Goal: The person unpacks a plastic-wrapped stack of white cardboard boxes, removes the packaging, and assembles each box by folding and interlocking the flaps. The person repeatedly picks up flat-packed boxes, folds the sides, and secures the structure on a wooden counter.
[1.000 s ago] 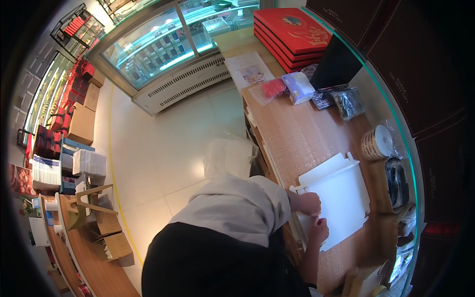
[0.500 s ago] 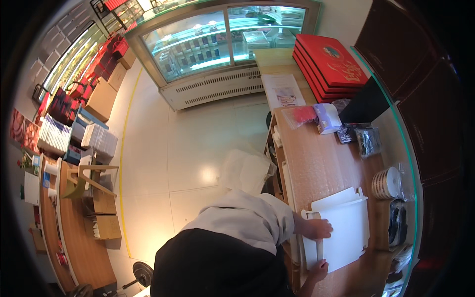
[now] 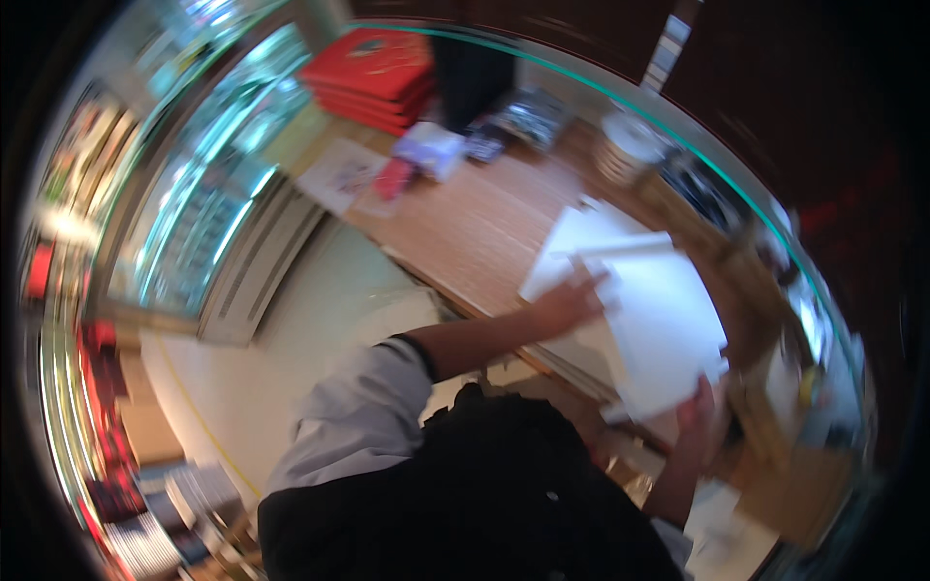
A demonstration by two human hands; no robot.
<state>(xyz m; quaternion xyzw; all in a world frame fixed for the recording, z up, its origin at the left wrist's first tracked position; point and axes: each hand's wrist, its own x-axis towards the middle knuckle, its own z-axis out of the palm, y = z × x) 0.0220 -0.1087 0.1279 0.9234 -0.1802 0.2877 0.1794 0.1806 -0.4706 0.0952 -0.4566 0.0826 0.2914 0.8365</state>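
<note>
A white flat cardboard box blank [image 3: 666, 324] with folded edges and notched corners lies on the wooden counter [image 3: 484, 218]. My left hand [image 3: 573, 296] reaches across to its left side, fingers stretched out over the card near a raised flap. At the near right corner of the blank is my right hand [image 3: 694, 411], at or against its edge. Motion smears the right fingers, so their grip on the card does not show.
Red flat boxes [image 3: 373, 77] are stacked at the counter's far end, near a purple-white packet [image 3: 431, 150] and a printed sheet [image 3: 339, 174]. A white roll [image 3: 630, 145] stands along the glass edge. Beyond is a lit display case [image 3: 208, 194]; a brown carton [image 3: 799, 494] sits lower right.
My view has swung to the right, blurring the scene. The left hand has shifted on the card, its fingers now spread farther out. The right hand is now at the card's near right corner.
</note>
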